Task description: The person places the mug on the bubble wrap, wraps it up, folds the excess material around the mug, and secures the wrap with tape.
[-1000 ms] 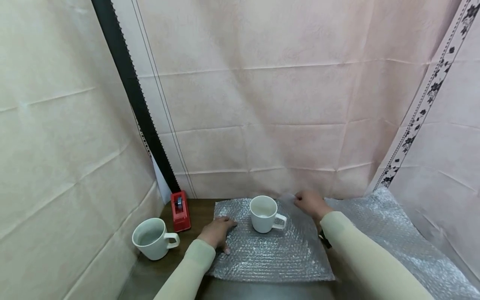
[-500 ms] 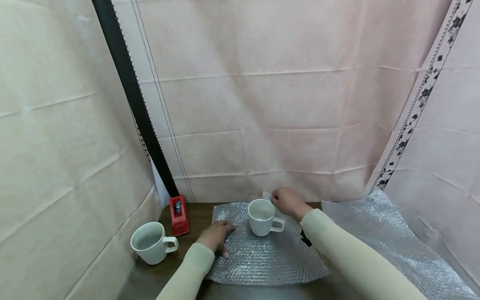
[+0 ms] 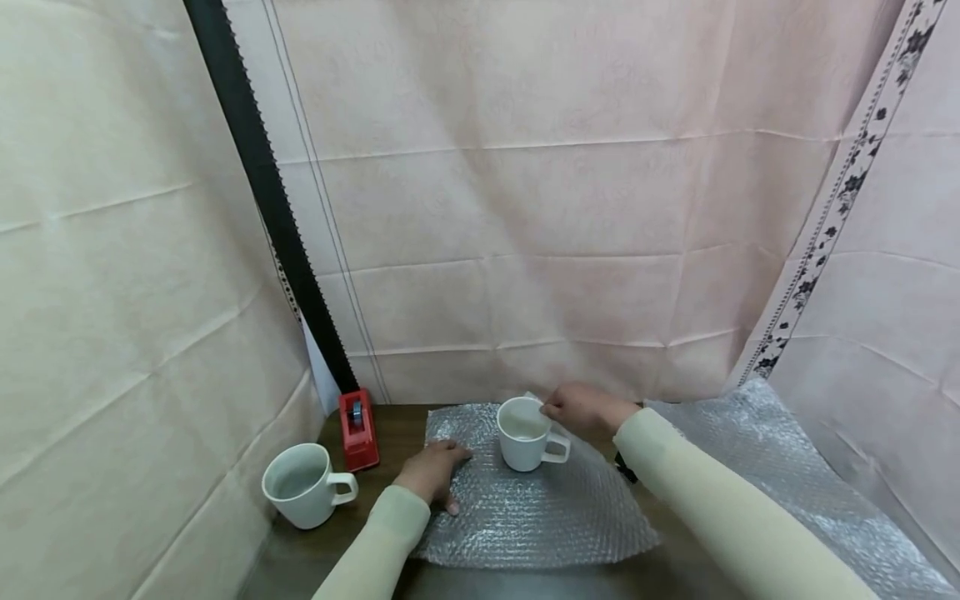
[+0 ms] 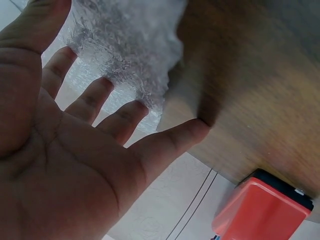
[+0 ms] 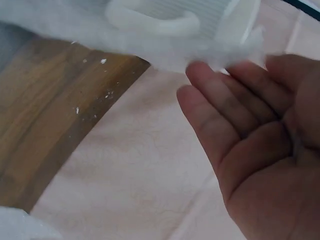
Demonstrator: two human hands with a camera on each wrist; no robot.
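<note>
Bubble wrap (image 3: pixel 543 521) got pulled up to the mug (image 3: pixel 517 448), right hand (image 3: pixel 588 406) pinching it, left hand (image 3: pixel 431 473) spread; probably wrapping, needs tucking.

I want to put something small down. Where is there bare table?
Bare table shows between the left mug, the red tape dispenser and the left hand, and in a wedge between the middle bubble-wrap sheet and the right sleeve. Crowded: mid-table, where the other mug and right hand are, and the right side, under the second sheet.
</note>
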